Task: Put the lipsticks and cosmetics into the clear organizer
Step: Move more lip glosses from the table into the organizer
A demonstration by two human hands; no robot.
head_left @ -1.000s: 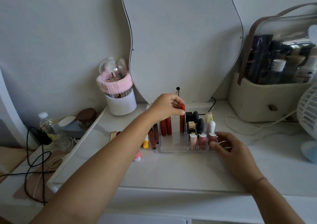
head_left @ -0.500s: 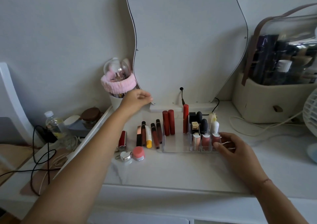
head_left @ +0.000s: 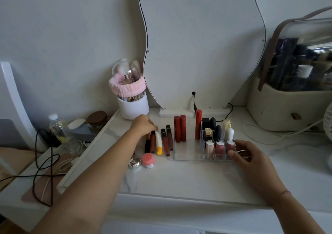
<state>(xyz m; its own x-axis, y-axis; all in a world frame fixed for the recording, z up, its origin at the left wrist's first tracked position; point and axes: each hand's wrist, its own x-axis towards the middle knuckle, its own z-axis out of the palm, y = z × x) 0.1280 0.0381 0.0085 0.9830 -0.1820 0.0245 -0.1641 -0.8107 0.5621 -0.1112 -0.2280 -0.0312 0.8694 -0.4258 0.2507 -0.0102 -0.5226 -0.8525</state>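
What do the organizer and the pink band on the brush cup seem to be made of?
Organizer: likely hard clear plastic, glossy; see-through walls with shiny edges. Pink band: probably soft fleecy fabric; surface looks fuzzy, matte.

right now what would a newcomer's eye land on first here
Most likely the clear organizer at the centre of the white vanity top, with red lipstick tubes standing upright at its back. Next, the left hand reaches onto the row of lip glosses lying just left of the organizer, while the right hand rests against its right end. A wavy-edged mirror stands behind.
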